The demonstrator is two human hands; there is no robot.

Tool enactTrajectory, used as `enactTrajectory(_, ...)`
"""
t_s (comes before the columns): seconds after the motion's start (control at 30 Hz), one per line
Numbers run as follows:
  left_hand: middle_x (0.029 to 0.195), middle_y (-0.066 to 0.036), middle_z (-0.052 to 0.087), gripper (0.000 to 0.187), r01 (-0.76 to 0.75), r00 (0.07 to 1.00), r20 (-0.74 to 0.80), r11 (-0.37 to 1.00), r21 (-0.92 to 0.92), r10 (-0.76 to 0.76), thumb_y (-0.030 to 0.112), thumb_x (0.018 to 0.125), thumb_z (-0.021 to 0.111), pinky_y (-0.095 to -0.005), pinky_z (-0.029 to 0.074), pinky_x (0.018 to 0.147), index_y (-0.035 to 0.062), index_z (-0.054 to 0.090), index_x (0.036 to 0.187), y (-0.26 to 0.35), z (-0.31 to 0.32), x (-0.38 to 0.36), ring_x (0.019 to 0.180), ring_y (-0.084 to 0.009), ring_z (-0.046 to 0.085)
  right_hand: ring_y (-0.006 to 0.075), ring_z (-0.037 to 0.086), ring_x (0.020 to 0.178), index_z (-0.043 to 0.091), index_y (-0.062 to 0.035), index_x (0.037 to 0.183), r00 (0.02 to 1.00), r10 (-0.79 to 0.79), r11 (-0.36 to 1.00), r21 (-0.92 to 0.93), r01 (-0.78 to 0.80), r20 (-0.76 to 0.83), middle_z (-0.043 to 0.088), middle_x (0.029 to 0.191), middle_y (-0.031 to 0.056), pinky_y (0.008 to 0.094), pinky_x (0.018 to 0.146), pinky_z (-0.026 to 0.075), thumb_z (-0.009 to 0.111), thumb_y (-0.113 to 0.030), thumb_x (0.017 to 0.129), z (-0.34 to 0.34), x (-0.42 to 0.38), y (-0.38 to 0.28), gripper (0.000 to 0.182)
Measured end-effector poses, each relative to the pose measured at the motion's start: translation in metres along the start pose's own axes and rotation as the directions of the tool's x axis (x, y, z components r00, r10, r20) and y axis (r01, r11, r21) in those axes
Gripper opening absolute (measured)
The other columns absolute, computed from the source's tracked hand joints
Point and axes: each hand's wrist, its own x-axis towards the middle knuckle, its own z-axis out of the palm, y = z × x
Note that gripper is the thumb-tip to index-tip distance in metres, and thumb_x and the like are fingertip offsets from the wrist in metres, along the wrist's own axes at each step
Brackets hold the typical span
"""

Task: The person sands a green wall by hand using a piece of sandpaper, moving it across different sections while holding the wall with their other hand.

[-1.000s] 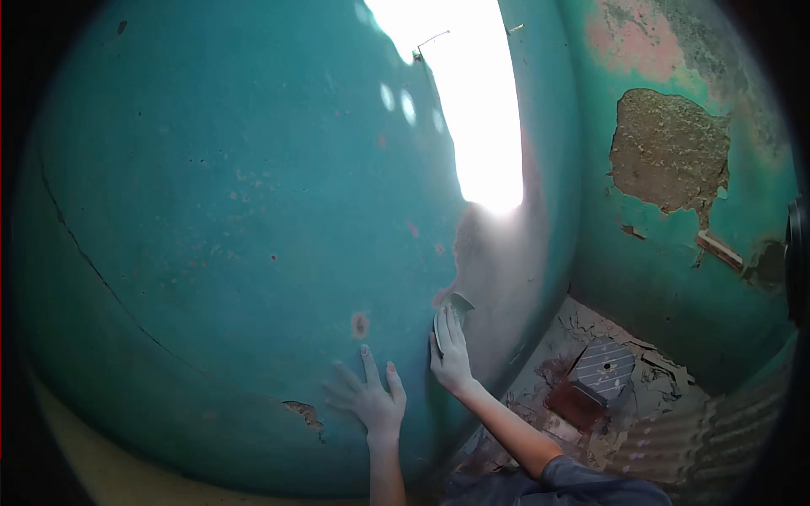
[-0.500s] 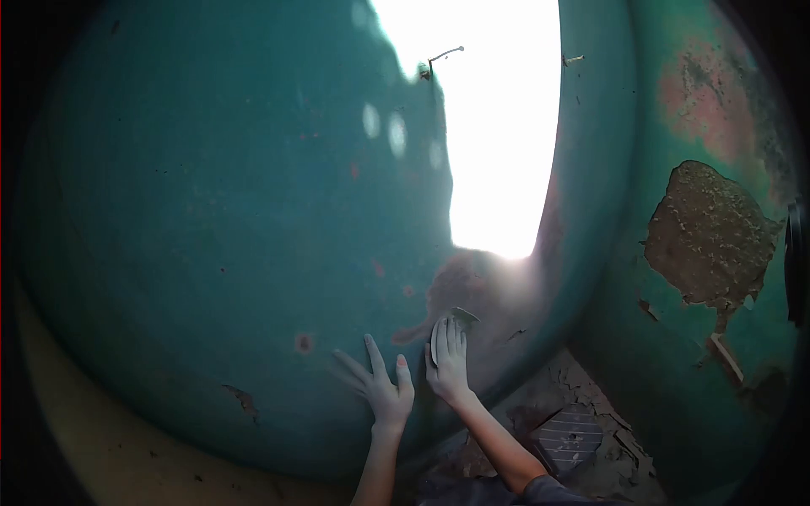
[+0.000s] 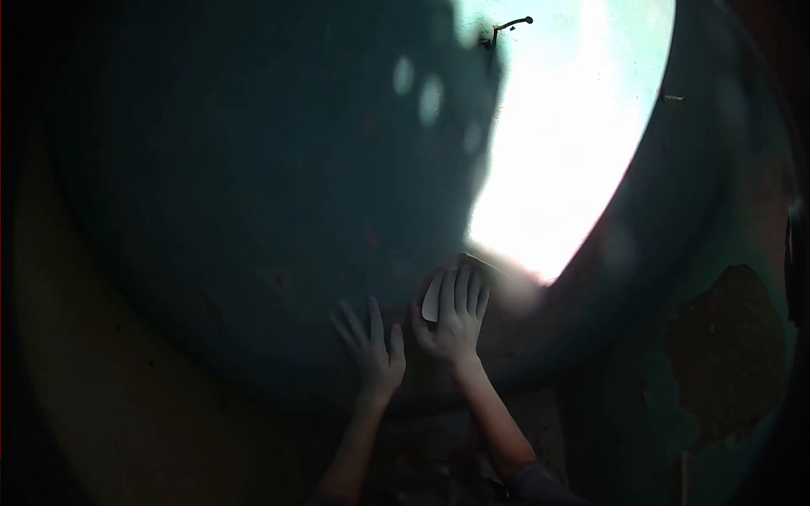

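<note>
My right hand (image 3: 456, 320) lies against the painted green wall (image 3: 321, 194), pressing a folded piece of sandpaper (image 3: 432, 301) to it. The paper's pale side shows left of the fingers, and its dark edge sticks out above the fingertips. Most of the sheet is hidden beneath the palm. To the left, my left hand (image 3: 374, 350) rests on the wall with its fingers spread and nothing in it. Both hands look grey with dust. Around the right hand the surface has a dull, rubbed patch (image 3: 515, 287).
Bright sunlight (image 3: 557, 152) falls across the wall's upper right. A bent nail (image 3: 513, 23) sticks out near the top, and another nail (image 3: 672, 98) juts out farther right. At right is a large patch of broken plaster (image 3: 730, 354). The lower part is dark.
The view has shifted and become much darker. My right hand has moved upward with the sandpaper, toward the sunlit area. My left hand stays spread on the wall.
</note>
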Motion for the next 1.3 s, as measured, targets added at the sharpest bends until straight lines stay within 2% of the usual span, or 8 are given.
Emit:
enactTrajectory(0.07, 0.165, -0.034, 0.003, 0.064, 0.033, 0.999, -0.038, 0.999, -0.019, -0.034, 0.033, 0.105, 0.049, -0.0694, 0.012, 0.118, 0.0045, 0.031, 0.158, 0.004, 0.005, -0.001, 0.149, -0.0608, -0.001, 0.0451, 0.028, 0.149, 0.041, 0.0045, 0.151, 0.997, -0.002, 0.998, 0.061, 0.006, -0.079, 0.040, 0.155, 0.0261, 0.0634, 0.120, 0.014, 0.062, -0.046, 0.093, -0.028, 0.040, -0.014, 0.080)
enactTrajectory(0.3, 0.166, -0.032, 0.001, 0.062, 0.082, 0.997, 0.002, 0.994, -0.078, -0.082, 0.034, 0.107, 0.045, -0.0667, 0.012, 0.119, 0.0058, 0.027, 0.160, 0.013, 0.000, -0.005, 0.150, -0.0579, -0.002, 0.0436, 0.027, 0.150, 0.042, 0.0018, 0.151, 0.999, 0.011, 1.000, 0.026, -0.013, 0.050, 0.038, 0.158, 0.0230, 0.0632, 0.120, 0.016, 0.061, -0.048, 0.093, -0.009, -0.009, -0.002, 0.079)
enactTrajectory(0.47, 0.164, -0.035, 0.005, 0.061, 0.098, 0.994, -0.028, 0.991, -0.095, -0.101, 0.034, 0.106, 0.045, -0.0673, 0.013, 0.119, 0.0057, 0.031, 0.159, 0.016, 0.004, -0.007, 0.148, -0.0615, 0.001, 0.0442, 0.026, 0.151, 0.036, -0.0007, 0.156, 0.999, -0.036, 0.993, 0.111, 0.039, -0.031, 0.032, 0.162, 0.0221, 0.0612, 0.120, 0.017, 0.062, -0.055, 0.092, -0.048, 0.058, -0.006, 0.087)
enactTrajectory(0.6, 0.164, -0.036, 0.006, 0.061, 0.080, 0.996, -0.031, 0.989, -0.123, -0.084, 0.034, 0.107, 0.044, -0.0670, 0.013, 0.119, 0.0057, 0.031, 0.159, 0.016, 0.000, -0.006, 0.148, -0.0616, 0.002, 0.0439, 0.027, 0.151, 0.038, -0.0015, 0.155, 0.999, -0.030, 0.991, 0.130, 0.035, -0.037, 0.033, 0.162, 0.0219, 0.0628, 0.120, 0.016, 0.063, -0.054, 0.091, -0.026, 0.020, 0.006, 0.086)
enactTrajectory(0.77, 0.166, -0.032, 0.000, 0.062, 0.072, 0.997, 0.044, 0.992, -0.107, -0.068, 0.030, 0.106, 0.047, -0.0645, 0.012, 0.121, 0.0077, 0.026, 0.161, 0.007, -0.007, -0.007, 0.151, -0.0569, -0.002, 0.0429, 0.027, 0.151, 0.043, -0.0018, 0.152, 0.994, -0.007, 1.000, 0.004, 0.007, 0.110, 0.036, 0.160, 0.0211, 0.0667, 0.118, 0.015, 0.065, -0.054, 0.089, -0.015, -0.008, 0.005, 0.085)
enactTrajectory(0.93, 0.164, -0.033, 0.012, 0.059, 0.045, 0.999, -0.010, 0.996, -0.075, -0.045, 0.032, 0.106, 0.046, -0.0654, 0.019, 0.118, 0.0078, 0.033, 0.158, 0.002, -0.010, -0.010, 0.148, -0.0605, 0.010, 0.0448, 0.021, 0.152, 0.029, 0.0016, 0.157, 0.999, -0.024, 1.000, 0.014, 0.023, 0.040, 0.028, 0.163, 0.0242, 0.0634, 0.120, 0.015, 0.058, -0.051, 0.095, -0.058, 0.054, -0.009, 0.086)
enactTrajectory(1.17, 0.165, -0.032, 0.008, 0.061, 0.067, 0.998, 0.020, 0.997, -0.047, -0.066, 0.031, 0.106, 0.046, -0.0661, 0.016, 0.119, 0.0086, 0.029, 0.160, -0.011, -0.034, 0.001, 0.150, -0.0591, 0.003, 0.0472, 0.022, 0.151, 0.032, 0.0035, 0.155, 0.978, -0.038, 0.998, 0.057, 0.027, 0.205, 0.031, 0.160, 0.0287, 0.0650, 0.120, 0.014, 0.060, -0.052, 0.094, 0.010, -0.039, -0.015, 0.087)
enactTrajectory(1.3, 0.165, -0.032, 0.009, 0.061, 0.022, 1.000, -0.011, 0.999, 0.024, -0.022, 0.032, 0.106, 0.047, -0.0670, 0.015, 0.119, 0.0095, 0.030, 0.160, -0.021, -0.046, 0.014, 0.149, -0.0595, 0.005, 0.0496, 0.025, 0.149, 0.034, 0.0030, 0.155, 0.994, -0.083, 0.994, 0.078, 0.078, 0.065, 0.035, 0.158, 0.0281, 0.0650, 0.120, 0.014, 0.060, -0.049, 0.094, -0.006, 0.011, -0.028, 0.084)
